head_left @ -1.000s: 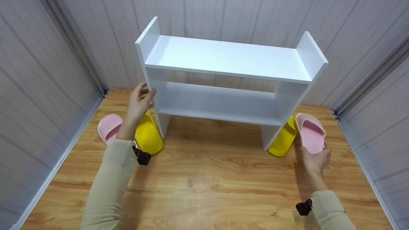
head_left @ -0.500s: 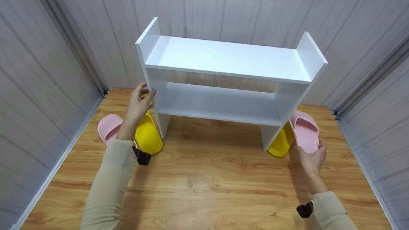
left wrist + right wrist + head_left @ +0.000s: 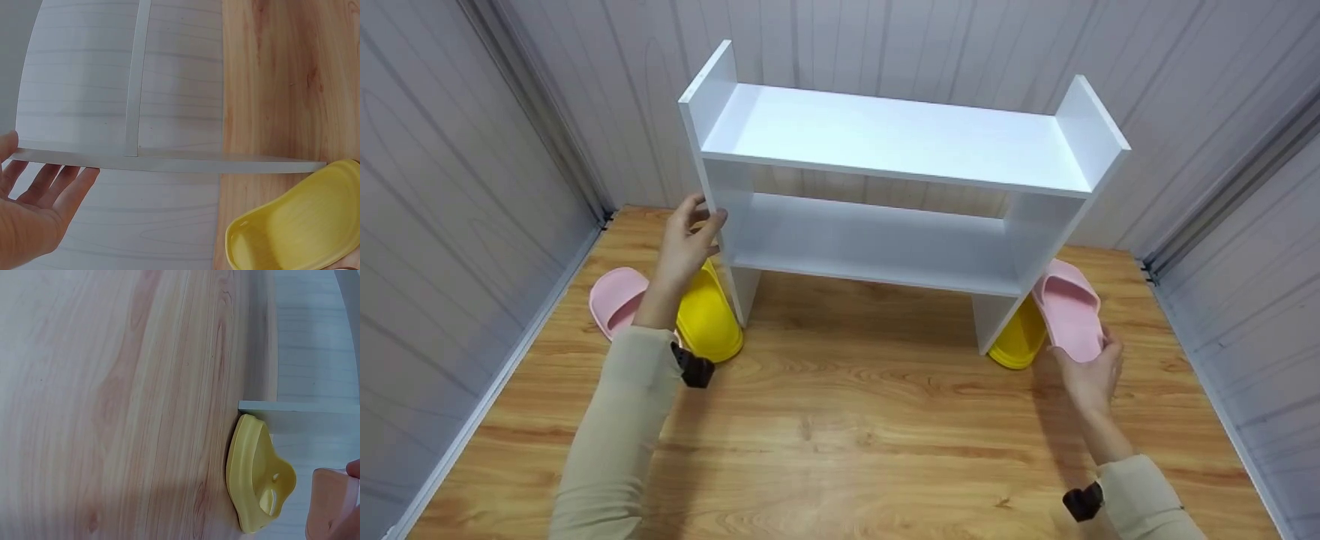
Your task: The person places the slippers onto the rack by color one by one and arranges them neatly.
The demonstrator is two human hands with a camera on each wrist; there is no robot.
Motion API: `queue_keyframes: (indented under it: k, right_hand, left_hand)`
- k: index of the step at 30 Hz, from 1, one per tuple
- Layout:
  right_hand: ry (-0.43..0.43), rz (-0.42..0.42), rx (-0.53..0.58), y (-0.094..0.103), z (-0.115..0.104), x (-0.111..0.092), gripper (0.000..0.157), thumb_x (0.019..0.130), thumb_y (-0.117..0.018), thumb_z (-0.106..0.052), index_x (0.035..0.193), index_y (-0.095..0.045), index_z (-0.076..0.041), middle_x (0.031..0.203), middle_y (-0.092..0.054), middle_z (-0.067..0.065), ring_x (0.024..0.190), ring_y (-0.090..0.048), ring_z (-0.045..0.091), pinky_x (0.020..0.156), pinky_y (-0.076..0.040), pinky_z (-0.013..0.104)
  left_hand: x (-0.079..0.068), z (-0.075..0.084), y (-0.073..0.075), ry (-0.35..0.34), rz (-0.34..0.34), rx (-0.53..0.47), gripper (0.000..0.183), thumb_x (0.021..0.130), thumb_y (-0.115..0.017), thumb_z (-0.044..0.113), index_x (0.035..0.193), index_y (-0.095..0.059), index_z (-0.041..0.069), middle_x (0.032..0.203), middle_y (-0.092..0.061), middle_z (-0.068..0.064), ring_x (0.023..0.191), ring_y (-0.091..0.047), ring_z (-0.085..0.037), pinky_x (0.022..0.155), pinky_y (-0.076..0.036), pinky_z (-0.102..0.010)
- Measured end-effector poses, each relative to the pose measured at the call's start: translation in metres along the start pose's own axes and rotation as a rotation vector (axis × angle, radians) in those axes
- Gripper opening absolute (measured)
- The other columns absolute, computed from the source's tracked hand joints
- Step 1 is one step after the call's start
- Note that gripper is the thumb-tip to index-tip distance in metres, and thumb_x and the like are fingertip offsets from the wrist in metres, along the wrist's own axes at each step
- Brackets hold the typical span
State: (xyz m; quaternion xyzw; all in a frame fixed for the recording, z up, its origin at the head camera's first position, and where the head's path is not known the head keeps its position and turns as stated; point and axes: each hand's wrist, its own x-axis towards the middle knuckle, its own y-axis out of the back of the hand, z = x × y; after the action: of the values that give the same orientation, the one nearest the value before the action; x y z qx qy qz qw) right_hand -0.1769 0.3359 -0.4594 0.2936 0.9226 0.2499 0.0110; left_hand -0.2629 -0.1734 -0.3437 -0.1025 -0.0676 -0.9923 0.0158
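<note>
My left hand (image 3: pixel 687 236) holds the left side panel of a white two-tier shelf (image 3: pixel 877 135); in the left wrist view the thumb lies on one side of the panel and the fingers (image 3: pixel 70 188) on the other. My right hand (image 3: pixel 1093 375) grips a pink slipper (image 3: pixel 1072 319) by its heel end, raised beside the shelf's right side. The slipper partly covers a yellow slipper (image 3: pixel 1017 341) standing against that side panel. In the right wrist view only an edge of the pink slipper (image 3: pixel 329 500) shows at the right border.
Another yellow slipper (image 3: pixel 709 319) leans against the shelf's left panel. Left of it lies a second pink slipper (image 3: pixel 616 298), partly hidden by my left forearm. Wood-look floor (image 3: pixel 840 427) spreads in front, with grey panel walls (image 3: pixel 435 225) on the sides and back.
My right hand has lifted the pink slipper and moved it left, toward the shelf, so it now overlaps the right yellow slipper. My left hand and the shelf stay nearly still.
</note>
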Motion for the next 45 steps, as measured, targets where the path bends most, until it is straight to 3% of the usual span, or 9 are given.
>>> queue_keyframes:
  k: [9,14,21,27,34,40,45]
  right_hand:
    - [0.018,-0.030,-0.024,0.005,-0.003,-0.006,0.081,0.074,-0.068,-0.013,0.135,-0.017,0.002,0.130,-0.028,0.023,0.119,-0.025,0.036,0.100,-0.017,0.041]
    - [0.021,-0.033,-0.034,0.007,-0.003,-0.005,0.082,0.073,-0.069,-0.012,0.135,-0.018,0.002,0.130,-0.028,0.024,0.119,-0.027,0.036,0.101,-0.017,0.040]
    - [0.011,-0.046,-0.042,0.011,-0.007,-0.007,0.082,0.073,-0.068,-0.010,0.136,-0.017,0.001,0.133,-0.027,0.024,0.121,-0.025,0.036,0.102,-0.016,0.039]
    - [0.011,-0.051,-0.042,0.016,-0.008,-0.006,0.079,0.073,-0.066,-0.008,0.135,-0.018,0.001,0.134,-0.026,0.023,0.122,-0.024,0.034,0.102,-0.017,0.038]
    - [0.026,-0.037,0.010,0.022,-0.004,-0.007,0.076,0.072,-0.063,-0.003,0.134,-0.019,0.001,0.134,-0.028,0.020,0.122,-0.026,0.029,0.101,-0.018,0.032]
    - [0.022,-0.024,0.036,0.027,0.008,-0.004,0.074,0.072,-0.064,-0.007,0.133,-0.024,0.000,0.134,-0.028,0.019,0.124,-0.024,0.028,0.102,-0.015,0.031]
    - [-0.014,-0.034,0.007,0.035,0.004,-0.011,0.074,0.074,-0.062,-0.007,0.135,-0.021,-0.001,0.135,-0.027,0.019,0.124,-0.024,0.028,0.102,-0.016,0.032]
  left_hand:
    - [0.000,0.002,-0.001,-0.008,-0.001,0.007,0.041,0.091,-0.048,0.015,0.129,-0.038,0.001,0.115,-0.044,-0.023,0.105,-0.043,-0.040,0.078,-0.043,-0.049]
    - [-0.007,0.017,-0.002,0.011,-0.005,-0.012,0.039,0.091,-0.046,0.009,0.127,-0.037,-0.003,0.116,-0.042,-0.027,0.106,-0.042,-0.042,0.080,-0.041,-0.051]
    - [0.001,0.000,0.000,-0.014,0.009,0.013,0.040,0.091,-0.048,0.015,0.128,-0.039,0.001,0.114,-0.045,-0.023,0.104,-0.045,-0.039,0.077,-0.044,-0.048]
    - [0.000,0.002,0.001,-0.003,0.005,0.020,0.040,0.091,-0.048,0.015,0.128,-0.039,0.001,0.115,-0.044,-0.023,0.105,-0.043,-0.039,0.078,-0.044,-0.048]
    - [-0.002,0.009,0.000,0.015,-0.014,-0.047,0.038,0.091,-0.045,0.007,0.126,-0.037,-0.004,0.117,-0.040,-0.030,0.102,-0.044,-0.040,0.078,-0.042,-0.050]
    - [-0.001,0.004,-0.001,0.000,-0.001,-0.038,0.037,0.091,-0.047,0.010,0.126,-0.039,-0.002,0.113,-0.043,-0.026,0.101,-0.044,-0.040,0.077,-0.043,-0.049]
    - [0.000,0.000,-0.001,-0.028,0.012,-0.020,0.037,0.091,-0.048,0.012,0.125,-0.040,-0.001,0.111,-0.045,-0.024,0.101,-0.045,-0.040,0.076,-0.044,-0.049]
